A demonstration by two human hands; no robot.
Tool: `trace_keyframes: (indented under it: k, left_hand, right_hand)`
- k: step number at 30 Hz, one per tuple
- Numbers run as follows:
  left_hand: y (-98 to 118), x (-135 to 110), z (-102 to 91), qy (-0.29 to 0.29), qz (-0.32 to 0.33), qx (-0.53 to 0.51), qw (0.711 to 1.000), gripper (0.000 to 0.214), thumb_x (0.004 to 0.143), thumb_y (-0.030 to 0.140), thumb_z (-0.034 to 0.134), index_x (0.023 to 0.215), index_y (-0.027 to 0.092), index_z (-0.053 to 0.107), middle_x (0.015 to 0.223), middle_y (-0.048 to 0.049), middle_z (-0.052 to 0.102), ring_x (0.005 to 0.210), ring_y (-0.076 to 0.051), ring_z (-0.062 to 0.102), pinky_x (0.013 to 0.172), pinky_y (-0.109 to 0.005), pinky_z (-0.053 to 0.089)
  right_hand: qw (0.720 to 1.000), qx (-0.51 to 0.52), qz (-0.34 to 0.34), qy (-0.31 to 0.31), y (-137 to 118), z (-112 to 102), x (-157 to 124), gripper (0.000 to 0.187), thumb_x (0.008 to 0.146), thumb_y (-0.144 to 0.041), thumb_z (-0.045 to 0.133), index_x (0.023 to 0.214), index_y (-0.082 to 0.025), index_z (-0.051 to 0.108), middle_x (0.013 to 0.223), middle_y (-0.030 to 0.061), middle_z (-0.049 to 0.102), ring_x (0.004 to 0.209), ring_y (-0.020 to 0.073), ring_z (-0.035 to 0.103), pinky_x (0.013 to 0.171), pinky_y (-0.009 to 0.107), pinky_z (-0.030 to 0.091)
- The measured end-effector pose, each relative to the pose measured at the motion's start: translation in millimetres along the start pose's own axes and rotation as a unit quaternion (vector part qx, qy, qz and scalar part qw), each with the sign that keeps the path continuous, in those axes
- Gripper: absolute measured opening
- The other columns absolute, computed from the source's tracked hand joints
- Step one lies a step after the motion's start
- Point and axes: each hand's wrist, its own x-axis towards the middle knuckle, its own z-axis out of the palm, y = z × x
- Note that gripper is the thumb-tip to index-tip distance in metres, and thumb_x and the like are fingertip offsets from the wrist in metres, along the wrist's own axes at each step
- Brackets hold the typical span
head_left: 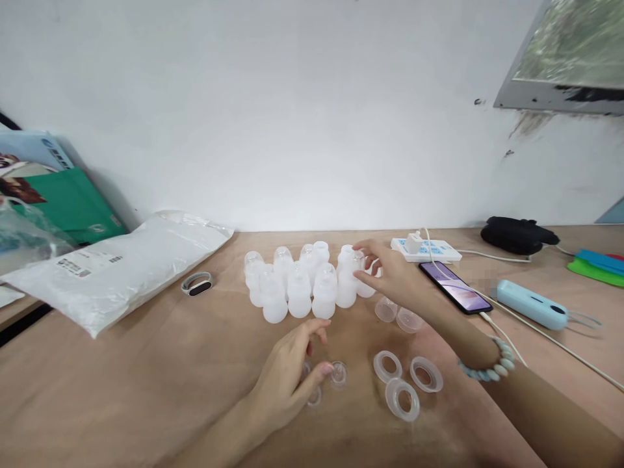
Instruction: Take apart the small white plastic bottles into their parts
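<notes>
Several white baby bottles stand upright in a cluster on the table, many topped with clear domed caps. At the cluster's right side, my right hand has its thumb and fingers around the domed top of a baby bottle. Nearer to me, my left hand is held with thumb and index finger apart and nothing between them. Small clear bottle nipples lie beside and partly under its fingers. Three translucent collar rings rest to the right. Clear domed caps sit below my right forearm.
A white plastic parcel and a fitness band lie on the left. On the right are a power strip, a phone with a cable, a light-blue device and a black case. The wall bounds the table's back.
</notes>
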Motion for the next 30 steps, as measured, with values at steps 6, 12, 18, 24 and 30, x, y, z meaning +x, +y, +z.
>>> trace_keyframes:
  k: [6, 12, 18, 24, 30]
  left_hand:
    - [8, 3, -6.0, 0.005, -0.016, 0.003, 1.000, 0.025, 0.099, 0.031, 0.038, 0.120, 0.023, 0.048, 0.097, -0.0051, 0.064, 0.079, -0.020, 0.058, 0.076, -0.033, 0.046]
    - [5, 11, -11.3, -0.027, -0.043, -0.003, 0.999, 0.024, 0.100, 0.031, 0.037, 0.102, 0.021, 0.058, 0.097, -0.0061, 0.065, 0.084, -0.021, 0.061, 0.077, -0.033, 0.046]
    - [3, 21, -24.2, -0.088, -0.068, -0.010, 0.994, 0.022, 0.094, 0.021, 0.041, 0.096, 0.021, 0.062, 0.090, -0.0032, 0.062, 0.079, -0.018, 0.058, 0.069, -0.028, 0.045]
    - [6, 23, -50.5, -0.252, -0.091, -0.036, 0.963, 0.045, 0.067, 0.009, 0.059, 0.109, 0.026, 0.060, 0.099, 0.0002, 0.061, 0.084, -0.019, 0.058, 0.076, -0.029, 0.048]
    - [-8, 22, -51.1, -0.301, -0.101, -0.031, 0.948, 0.036, 0.065, 0.005, 0.055, 0.095, 0.023, 0.064, 0.096, 0.0001, 0.058, 0.079, -0.017, 0.058, 0.069, -0.025, 0.047]
  right_hand:
    - [0.999, -0.018, -0.018, -0.031, -9, 22, 33, 0.033, 0.083, -0.015, 0.063, 0.115, -0.021, 0.057, 0.099, 0.0058, 0.069, 0.083, 0.0192, 0.065, 0.074, 0.031, 0.049]
    - [0.999, -0.021, -0.017, -0.033, -10, 23, 37, 0.036, 0.084, -0.016, 0.065, 0.119, -0.021, 0.054, 0.103, 0.0067, 0.070, 0.088, 0.0211, 0.065, 0.075, 0.032, 0.049]
    - [1.000, -0.019, -0.022, -0.006, -15, -5, 8, 0.026, 0.089, -0.019, 0.056, 0.115, -0.021, 0.054, 0.105, 0.0060, 0.070, 0.084, 0.0190, 0.064, 0.071, 0.031, 0.048]
    - [0.964, -0.173, -0.022, -0.201, -18, -17, -47, 0.016, 0.077, -0.033, 0.071, 0.072, -0.023, 0.060, 0.066, 0.0002, 0.064, 0.058, 0.0180, 0.057, 0.053, 0.028, 0.032]
    - [0.937, -0.192, -0.018, -0.292, -8, 8, -75, 0.021, 0.072, -0.027, 0.074, 0.062, -0.021, 0.057, 0.055, 0.0000, 0.057, 0.050, 0.0168, 0.053, 0.047, 0.026, 0.024]
